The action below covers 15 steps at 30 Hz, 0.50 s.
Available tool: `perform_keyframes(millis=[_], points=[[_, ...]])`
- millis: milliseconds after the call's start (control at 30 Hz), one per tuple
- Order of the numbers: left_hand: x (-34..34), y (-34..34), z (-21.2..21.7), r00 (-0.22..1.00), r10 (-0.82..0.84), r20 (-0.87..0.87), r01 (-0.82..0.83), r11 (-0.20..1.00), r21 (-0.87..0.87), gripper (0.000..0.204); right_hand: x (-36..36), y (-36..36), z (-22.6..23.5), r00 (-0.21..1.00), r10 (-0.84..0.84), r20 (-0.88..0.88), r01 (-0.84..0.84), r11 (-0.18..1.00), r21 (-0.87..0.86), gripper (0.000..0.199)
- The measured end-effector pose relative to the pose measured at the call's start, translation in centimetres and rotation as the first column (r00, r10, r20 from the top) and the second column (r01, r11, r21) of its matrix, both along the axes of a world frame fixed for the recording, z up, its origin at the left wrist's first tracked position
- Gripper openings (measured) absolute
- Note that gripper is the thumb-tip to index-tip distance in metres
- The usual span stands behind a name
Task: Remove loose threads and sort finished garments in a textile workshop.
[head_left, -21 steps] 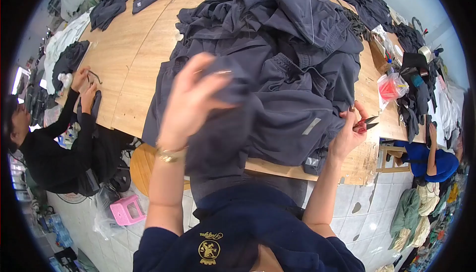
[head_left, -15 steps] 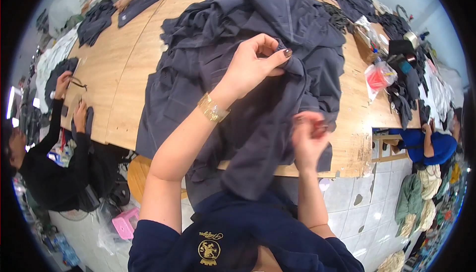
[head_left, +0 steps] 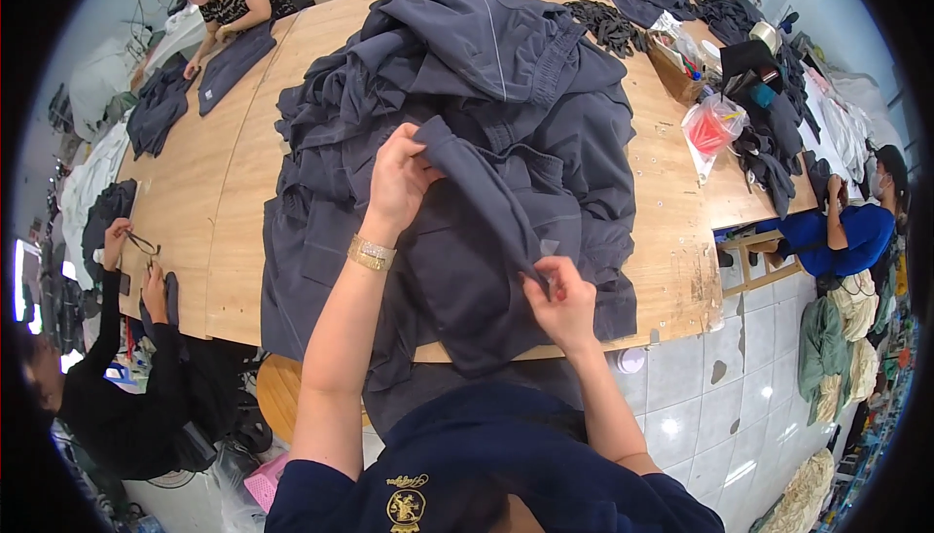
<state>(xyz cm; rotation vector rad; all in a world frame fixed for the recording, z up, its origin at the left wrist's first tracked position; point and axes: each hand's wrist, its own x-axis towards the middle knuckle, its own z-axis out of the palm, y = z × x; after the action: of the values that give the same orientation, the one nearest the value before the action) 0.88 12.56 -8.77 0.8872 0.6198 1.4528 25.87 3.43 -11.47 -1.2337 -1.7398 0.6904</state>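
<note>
A dark grey garment (head_left: 462, 285) lies at the near side of a heap of like garments (head_left: 428, 56) on the wooden table. My left hand (head_left: 399, 183), with a gold watch (head_left: 371, 252) on its wrist, pinches the upper end of a folded edge (head_left: 482, 178) of the cloth. That edge runs slantwise down to my right hand (head_left: 564, 307), whose thumb and fingers are closed on its lower end. Just above the right fingertips shows a small pale, see-through piece (head_left: 549, 247); its kind is unclear. Between both hands the edge is stretched nearly straight.
Co-workers handle cloth at the far left, the far edge, the left and the right. A plastic bag with red contents (head_left: 713, 124) and a carton (head_left: 674, 66) stand on the right of the table (head_left: 671, 270). A wooden stool (head_left: 279, 392) is at lower left.
My left hand has moved left and down, still gripping cloth. My right hand, blurred and off to the right before, has come left onto the edge. The view has shifted somewhat.
</note>
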Motion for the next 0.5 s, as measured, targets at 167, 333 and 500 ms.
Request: perform_keyframes(millis=[167,333,500], points=[[-0.4,-1.4,-0.4,0.943,0.197,0.266,-0.186,0.98,-0.065,0.021,-1.3,-0.8,-0.9,0.985,0.112,0.128,-0.143,0.953,0.267,0.025],[-0.8,-1.9,-0.8,0.957,0.165,0.237,-0.166,0.986,-0.017,0.017,-1.5,-0.9,-1.3,0.983,0.117,0.142,-0.152,0.951,0.268,0.025],[-0.3,-5.0,0.5,0.842,0.534,-0.074,-0.539,0.835,-0.111,0.021,-1.2,-0.3,-1.5,0.99,0.119,0.077,-0.136,0.948,0.289,0.025]])
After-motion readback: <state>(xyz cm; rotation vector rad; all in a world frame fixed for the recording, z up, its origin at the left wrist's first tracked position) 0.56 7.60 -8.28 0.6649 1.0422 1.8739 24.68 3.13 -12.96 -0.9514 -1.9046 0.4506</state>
